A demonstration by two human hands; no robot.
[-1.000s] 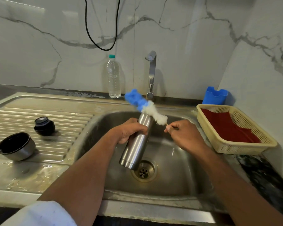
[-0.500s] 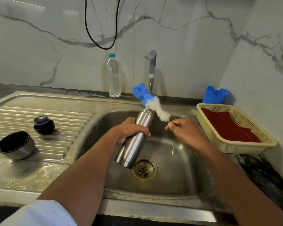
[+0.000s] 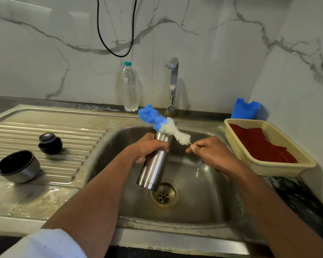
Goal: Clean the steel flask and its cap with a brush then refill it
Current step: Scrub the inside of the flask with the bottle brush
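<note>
Steel flask (image 3: 153, 162) hangs tilted over the sink (image 3: 203, 207), mouth toward 12 o'clock, our left hand (image 3: 147, 148) wrapped round its upper body while our right hand (image 3: 211, 153) at 3 o'clock pinches the thin handle of the blue-and-white brush (image 3: 164, 125) lying across the mouth. We should probably line the bristles up with the opening, keep the flask firm, then push in with a twist. Cap pieces (image 3: 50, 143) wait at 9 o'clock.
</note>
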